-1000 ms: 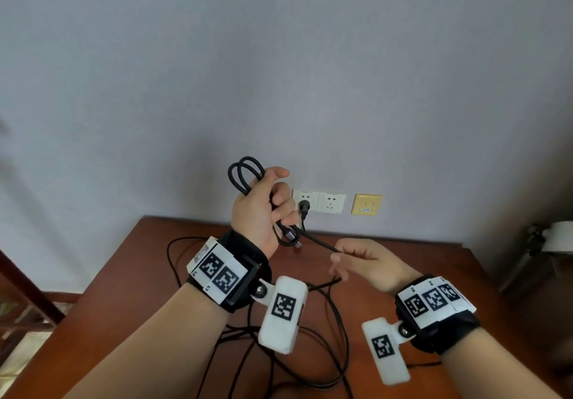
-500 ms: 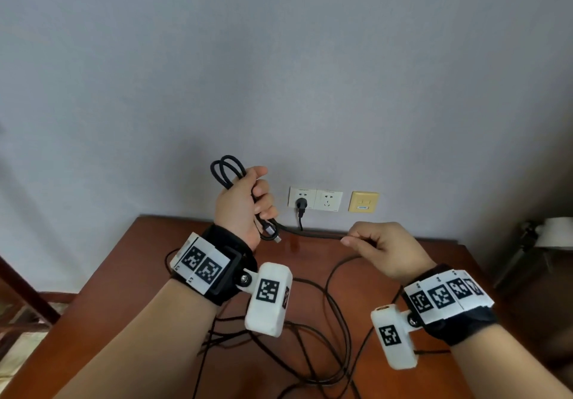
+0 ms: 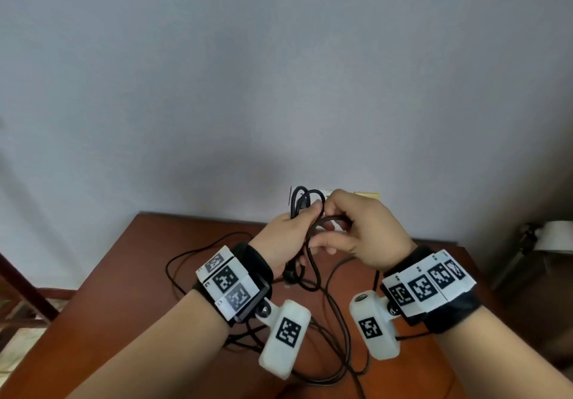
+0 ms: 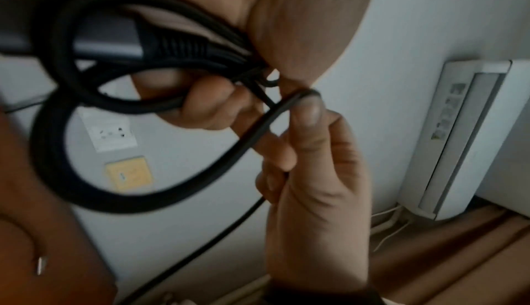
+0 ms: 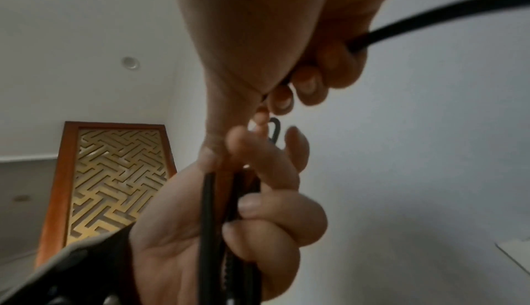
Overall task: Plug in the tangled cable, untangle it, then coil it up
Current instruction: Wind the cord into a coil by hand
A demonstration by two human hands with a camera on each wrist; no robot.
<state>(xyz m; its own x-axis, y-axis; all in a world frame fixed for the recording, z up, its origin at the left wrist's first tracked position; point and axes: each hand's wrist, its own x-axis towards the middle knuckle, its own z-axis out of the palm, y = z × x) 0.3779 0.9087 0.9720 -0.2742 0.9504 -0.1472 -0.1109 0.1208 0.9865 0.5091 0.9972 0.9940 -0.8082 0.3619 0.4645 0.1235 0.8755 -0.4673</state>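
the cable has a matt black rubbery sheath, ribbed at the plug's strain relief. the table is reddish-brown wood with a smooth satin finish. at 12 o'clock, the wall is matt paint; the socket plate is smooth white plastic.

Hands hide most of the wall socket.

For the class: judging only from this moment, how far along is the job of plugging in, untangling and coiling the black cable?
Partly coiled. Done: several loops of the black cable are gathered in the left hand. In hand: the right hand pinches the next stretch and brings it to the bundle. Left: much loose cable lies in overlapping curves on the wooden table. The hands hide the wall socket, so the plug cannot be checked.
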